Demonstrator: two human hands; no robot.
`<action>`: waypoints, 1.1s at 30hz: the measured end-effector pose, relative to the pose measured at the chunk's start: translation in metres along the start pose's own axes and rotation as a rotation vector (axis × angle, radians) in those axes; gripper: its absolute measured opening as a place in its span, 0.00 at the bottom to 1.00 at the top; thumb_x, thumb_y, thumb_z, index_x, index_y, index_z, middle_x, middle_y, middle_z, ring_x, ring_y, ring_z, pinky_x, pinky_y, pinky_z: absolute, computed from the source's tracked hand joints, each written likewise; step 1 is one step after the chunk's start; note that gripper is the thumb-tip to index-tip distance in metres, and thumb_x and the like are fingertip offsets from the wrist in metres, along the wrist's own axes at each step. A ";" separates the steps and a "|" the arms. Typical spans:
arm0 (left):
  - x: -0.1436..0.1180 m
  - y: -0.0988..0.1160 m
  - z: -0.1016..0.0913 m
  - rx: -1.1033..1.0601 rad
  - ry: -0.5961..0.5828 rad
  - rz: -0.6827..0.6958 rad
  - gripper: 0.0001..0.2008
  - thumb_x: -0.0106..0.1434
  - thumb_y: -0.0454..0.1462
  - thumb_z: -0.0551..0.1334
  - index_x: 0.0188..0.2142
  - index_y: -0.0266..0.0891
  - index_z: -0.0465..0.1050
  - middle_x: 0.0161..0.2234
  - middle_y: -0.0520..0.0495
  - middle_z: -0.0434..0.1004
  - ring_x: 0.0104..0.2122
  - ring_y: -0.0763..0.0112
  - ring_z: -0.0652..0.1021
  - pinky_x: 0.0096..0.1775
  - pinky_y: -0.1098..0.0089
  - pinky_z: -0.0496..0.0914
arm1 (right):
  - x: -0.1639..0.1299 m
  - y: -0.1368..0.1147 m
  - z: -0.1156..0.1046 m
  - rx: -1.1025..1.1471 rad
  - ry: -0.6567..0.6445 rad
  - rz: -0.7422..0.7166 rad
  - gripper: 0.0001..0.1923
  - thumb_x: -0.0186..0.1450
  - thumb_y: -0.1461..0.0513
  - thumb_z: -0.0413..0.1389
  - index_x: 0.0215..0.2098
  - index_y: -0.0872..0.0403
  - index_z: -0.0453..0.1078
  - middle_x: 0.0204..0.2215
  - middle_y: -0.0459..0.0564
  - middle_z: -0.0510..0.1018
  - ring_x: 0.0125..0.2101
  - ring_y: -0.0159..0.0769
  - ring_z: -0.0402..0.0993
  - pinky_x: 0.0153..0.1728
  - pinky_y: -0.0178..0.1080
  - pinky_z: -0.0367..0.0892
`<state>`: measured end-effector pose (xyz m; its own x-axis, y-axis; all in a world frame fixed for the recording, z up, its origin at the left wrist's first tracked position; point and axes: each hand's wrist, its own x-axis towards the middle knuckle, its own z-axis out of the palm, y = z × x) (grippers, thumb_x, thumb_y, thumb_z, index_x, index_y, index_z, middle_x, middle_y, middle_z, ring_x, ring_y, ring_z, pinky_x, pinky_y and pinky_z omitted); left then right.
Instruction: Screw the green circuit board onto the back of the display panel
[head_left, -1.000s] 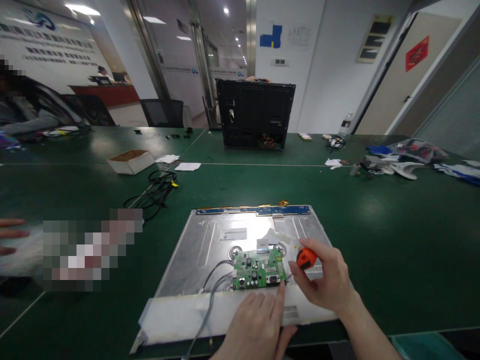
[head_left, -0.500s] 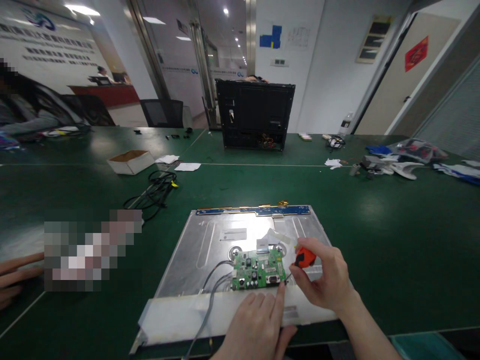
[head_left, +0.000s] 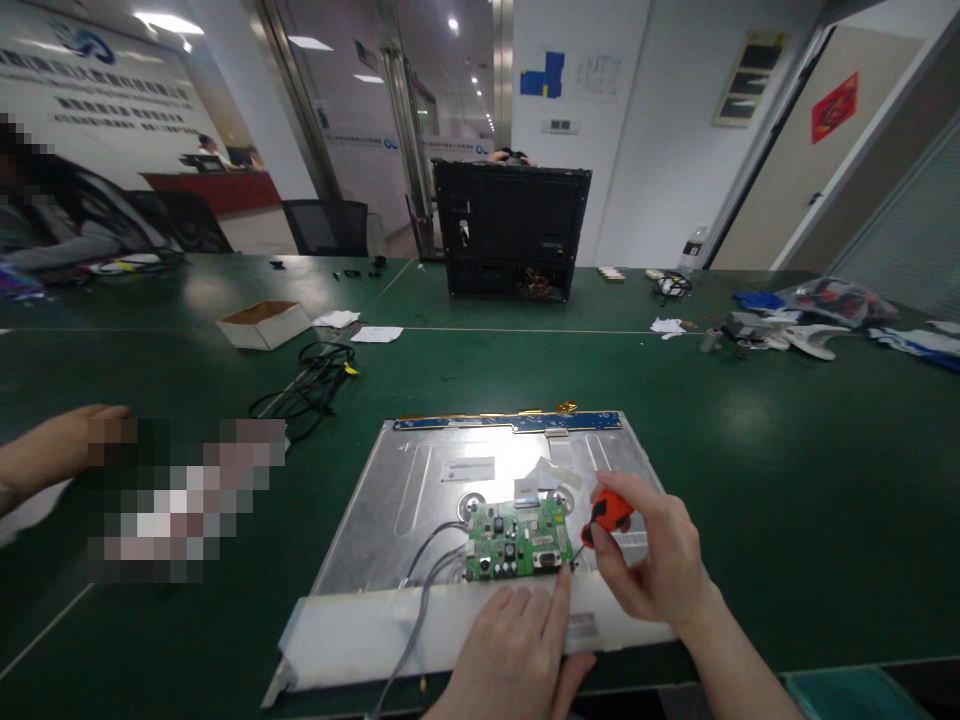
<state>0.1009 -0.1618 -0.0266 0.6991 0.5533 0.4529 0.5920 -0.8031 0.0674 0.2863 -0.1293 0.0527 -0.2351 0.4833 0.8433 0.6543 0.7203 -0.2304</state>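
A silver monitor back panel [head_left: 420, 480] lies flat on the green table [head_left: 787, 440] in front of me. A small green circuit board [head_left: 516, 539] sits on its near part, with grey cables [head_left: 424, 590] leading off to the near left. My right hand [head_left: 652, 560] grips an orange-handled screwdriver [head_left: 609, 514], its tip down at the board's right corner. My left hand [head_left: 517, 650] rests flat on the panel's white front strip, the index finger touching the board's near right edge.
A black computer case [head_left: 510, 230] stands at the back. A cardboard box [head_left: 264, 323], a black cable bundle [head_left: 307, 385] and papers lie to the left. Another person's hand [head_left: 52, 450] reaches in at the left edge. Clutter [head_left: 787, 335] lies at the right.
The other person's hand at the left edge has moved up and further in. My hands and the screwdriver have barely shifted.
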 end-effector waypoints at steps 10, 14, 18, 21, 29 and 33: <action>0.001 0.000 -0.001 0.002 0.011 0.006 0.23 0.75 0.43 0.44 0.55 0.26 0.64 0.34 0.39 0.79 0.29 0.61 0.79 0.34 0.63 0.73 | -0.003 0.003 0.005 -0.071 0.062 -0.001 0.18 0.66 0.66 0.54 0.53 0.52 0.60 0.25 0.43 0.75 0.21 0.32 0.73 0.19 0.33 0.67; 0.000 -0.001 0.000 -0.002 0.009 -0.003 0.22 0.74 0.43 0.46 0.56 0.27 0.64 0.34 0.39 0.79 0.30 0.62 0.79 0.35 0.64 0.73 | -0.002 0.003 0.005 -0.066 0.053 -0.002 0.17 0.66 0.65 0.54 0.53 0.53 0.60 0.26 0.44 0.76 0.21 0.32 0.73 0.19 0.32 0.67; -0.002 -0.001 0.001 -0.016 0.007 0.003 0.22 0.75 0.43 0.45 0.56 0.27 0.63 0.35 0.38 0.79 0.31 0.61 0.79 0.35 0.63 0.74 | -0.001 0.002 0.003 -0.026 0.035 0.006 0.19 0.66 0.65 0.52 0.55 0.53 0.60 0.27 0.45 0.76 0.23 0.33 0.74 0.21 0.33 0.69; -0.002 -0.001 0.001 -0.029 0.000 -0.002 0.21 0.74 0.42 0.45 0.54 0.28 0.64 0.35 0.38 0.79 0.31 0.60 0.79 0.35 0.61 0.74 | 0.002 0.001 0.000 0.013 0.016 -0.003 0.20 0.65 0.66 0.50 0.56 0.55 0.60 0.28 0.47 0.77 0.24 0.34 0.74 0.21 0.34 0.69; -0.001 0.001 0.001 -0.028 0.000 -0.007 0.21 0.75 0.43 0.45 0.54 0.28 0.64 0.35 0.39 0.79 0.30 0.60 0.79 0.35 0.61 0.74 | 0.001 0.000 0.000 0.035 0.008 0.012 0.22 0.63 0.68 0.49 0.56 0.56 0.61 0.29 0.48 0.76 0.23 0.33 0.71 0.21 0.35 0.68; 0.001 0.000 0.001 -0.018 0.015 -0.004 0.21 0.75 0.42 0.43 0.53 0.28 0.64 0.33 0.39 0.79 0.29 0.60 0.79 0.33 0.63 0.73 | -0.001 0.000 0.002 0.004 0.040 0.007 0.23 0.63 0.68 0.50 0.56 0.54 0.61 0.29 0.47 0.77 0.23 0.34 0.73 0.21 0.35 0.69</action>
<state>0.1020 -0.1616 -0.0268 0.6905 0.5534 0.4658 0.5874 -0.8048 0.0854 0.2857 -0.1289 0.0508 -0.2011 0.4681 0.8605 0.6531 0.7187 -0.2384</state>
